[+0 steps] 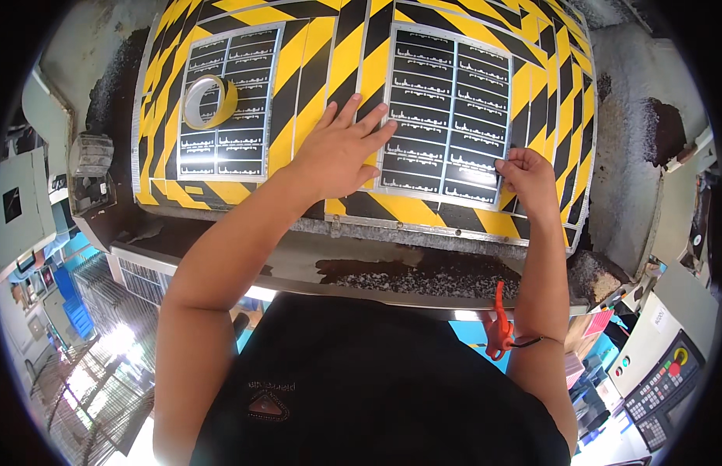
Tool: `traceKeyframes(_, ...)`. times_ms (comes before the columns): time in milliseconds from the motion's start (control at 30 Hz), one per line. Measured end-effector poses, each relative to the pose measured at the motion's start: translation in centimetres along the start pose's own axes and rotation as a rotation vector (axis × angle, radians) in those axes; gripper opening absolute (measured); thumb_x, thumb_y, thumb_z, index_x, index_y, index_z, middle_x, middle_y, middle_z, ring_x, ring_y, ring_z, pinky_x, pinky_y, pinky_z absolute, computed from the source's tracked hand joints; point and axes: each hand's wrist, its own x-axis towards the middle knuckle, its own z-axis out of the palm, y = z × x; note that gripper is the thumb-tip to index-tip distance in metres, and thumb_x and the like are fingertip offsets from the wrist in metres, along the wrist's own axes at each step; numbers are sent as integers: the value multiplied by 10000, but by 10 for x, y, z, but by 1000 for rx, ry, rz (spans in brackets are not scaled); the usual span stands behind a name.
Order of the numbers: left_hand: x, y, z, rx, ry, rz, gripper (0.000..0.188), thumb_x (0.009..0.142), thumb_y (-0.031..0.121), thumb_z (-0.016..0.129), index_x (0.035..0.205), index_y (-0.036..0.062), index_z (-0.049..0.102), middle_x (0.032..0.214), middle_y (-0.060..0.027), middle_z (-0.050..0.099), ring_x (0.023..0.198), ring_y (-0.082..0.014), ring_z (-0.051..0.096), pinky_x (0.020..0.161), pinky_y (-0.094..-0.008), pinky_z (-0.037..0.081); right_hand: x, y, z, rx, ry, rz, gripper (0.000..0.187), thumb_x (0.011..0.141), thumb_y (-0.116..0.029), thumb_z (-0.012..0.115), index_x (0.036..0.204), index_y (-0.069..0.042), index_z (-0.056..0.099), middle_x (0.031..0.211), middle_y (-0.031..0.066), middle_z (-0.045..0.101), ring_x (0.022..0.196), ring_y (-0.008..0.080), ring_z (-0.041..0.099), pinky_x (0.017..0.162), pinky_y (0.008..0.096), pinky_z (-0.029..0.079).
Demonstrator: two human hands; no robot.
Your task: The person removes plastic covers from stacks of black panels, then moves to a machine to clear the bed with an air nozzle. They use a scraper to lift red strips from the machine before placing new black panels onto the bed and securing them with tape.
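A sheet of black labels with white print lies on a bed covered in yellow-and-black striped tape. My left hand is flat and open, its fingers spread over the sheet's left edge and the striped surface beside it. At the sheet's lower right edge, my right hand is closed in a pinch on its border. Farther left lies a second black label sheet. A roll of yellow tape rests on top of that one.
Below the bed runs a metal ledge with dark grime and pale shavings. An orange trigger-type tool hangs beside my right forearm. A control panel with keys and a red button stands at lower right, a wire rack at lower left.
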Motion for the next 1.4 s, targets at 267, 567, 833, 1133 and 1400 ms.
traceKeyframes(267,0,1,1,12,-8,-10,737,935,381,677,1575,222,347,1670,-52,251,1544,-370,169,1245,-537,162,-1,0,1,10,6,-5,212,876,-69,770,1024,29,654,828,27,681,683,68,599,589,213,474)
traceKeyframes(567,1,4,-3,51,-34,-22,720,948,389,655,1574,213,345,1674,-58,235,1541,-377,175,1245,-534,166,0,0,1,-23,13,-3,212,879,-75,768,1029,24,657,833,30,687,690,71,606,597,216,479)
traceKeyframes(833,1,10,-11,30,-71,-24,815,892,393,723,1575,167,340,1668,-92,241,1541,-388,173,1244,-548,175,0,2,1,-38,21,-13,210,875,-85,771,1022,17,662,838,30,692,704,76,620,602,220,484)
traceKeyframes(1133,6,12,-18,62,-37,4,939,740,412,853,1515,103,424,1629,-135,290,1527,-368,214,1241,-521,195,-3,-8,4,-47,31,-16,187,871,-68,764,1004,13,660,825,24,683,674,73,594,586,218,467)
traceKeyframes(1400,14,8,-23,-34,-44,137,964,726,315,880,1511,70,375,1639,-196,221,1537,-345,197,1245,-478,206,-2,0,5,10,30,-43,170,866,-26,759,963,-10,621,791,13,642,637,63,563,544,212,434)
